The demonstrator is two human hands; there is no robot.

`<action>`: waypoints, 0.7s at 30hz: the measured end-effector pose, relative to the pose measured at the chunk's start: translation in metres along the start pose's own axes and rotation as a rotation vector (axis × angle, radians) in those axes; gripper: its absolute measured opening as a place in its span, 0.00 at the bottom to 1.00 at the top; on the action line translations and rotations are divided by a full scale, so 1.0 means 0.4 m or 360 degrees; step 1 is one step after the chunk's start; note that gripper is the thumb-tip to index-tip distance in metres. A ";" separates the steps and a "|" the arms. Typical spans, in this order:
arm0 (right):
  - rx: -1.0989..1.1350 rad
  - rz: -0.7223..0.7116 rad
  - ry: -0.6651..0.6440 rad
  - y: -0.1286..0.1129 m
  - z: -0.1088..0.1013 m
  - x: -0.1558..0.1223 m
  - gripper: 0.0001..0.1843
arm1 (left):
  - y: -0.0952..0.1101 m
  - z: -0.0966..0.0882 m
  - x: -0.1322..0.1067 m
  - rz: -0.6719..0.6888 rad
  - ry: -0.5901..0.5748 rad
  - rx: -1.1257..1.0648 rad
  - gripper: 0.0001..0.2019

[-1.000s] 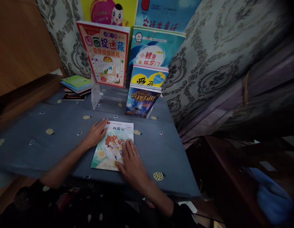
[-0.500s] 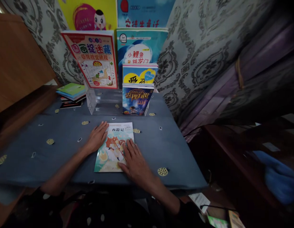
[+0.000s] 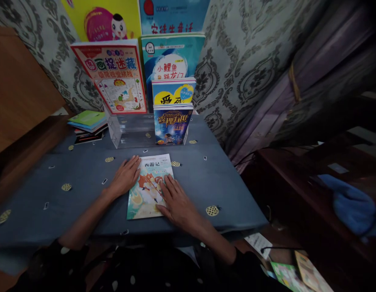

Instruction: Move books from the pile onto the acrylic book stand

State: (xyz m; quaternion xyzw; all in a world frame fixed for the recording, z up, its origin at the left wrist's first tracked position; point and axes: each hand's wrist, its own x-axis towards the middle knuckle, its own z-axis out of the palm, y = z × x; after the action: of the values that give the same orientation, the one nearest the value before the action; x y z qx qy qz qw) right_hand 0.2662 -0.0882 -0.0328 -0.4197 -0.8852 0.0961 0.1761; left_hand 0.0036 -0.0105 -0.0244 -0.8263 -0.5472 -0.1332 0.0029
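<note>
A thin picture book (image 3: 148, 190) with a white and green illustrated cover lies closed and face up on the table. My left hand (image 3: 126, 175) rests flat at its upper left edge, fingers stretched out and touching the edge. On the lower right of the cover lies my right hand (image 3: 178, 205), fingers extended and thumb apart, hiding part of the picture. Neither hand grips the book.
Behind the book stands a clear tiered rack (image 3: 131, 136). It bears a red-bordered book (image 3: 118, 81), a teal book (image 3: 174, 52) and a dark blue book (image 3: 172, 125). A small book stack (image 3: 87, 121) lies to its left on the patterned tablecloth (image 3: 81, 211).
The camera view has shifted and turned slightly, so the rack appears further left. Both hands stay on the book, which keeps about the same place on the table.
</note>
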 end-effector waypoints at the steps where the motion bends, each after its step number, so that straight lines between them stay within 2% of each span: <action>1: 0.0002 -0.0002 -0.0004 -0.001 -0.001 0.001 0.40 | 0.001 -0.005 0.004 0.0030 -0.0018 0.0009 0.26; 8: -0.0003 0.0009 -0.0065 -0.003 -0.013 0.004 0.40 | 0.008 -0.003 0.042 0.0197 -0.0109 -0.0014 0.27; 21: -0.0001 -0.0001 0.0009 0.001 0.005 0.001 0.40 | 0.056 0.017 0.144 0.0479 -0.0268 -0.0190 0.27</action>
State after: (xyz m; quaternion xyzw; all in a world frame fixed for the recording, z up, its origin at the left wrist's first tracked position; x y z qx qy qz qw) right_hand 0.2655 -0.0878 -0.0348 -0.4197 -0.8849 0.0947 0.1785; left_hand 0.0465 0.0334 -0.0150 -0.9058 -0.4068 -0.0939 -0.0720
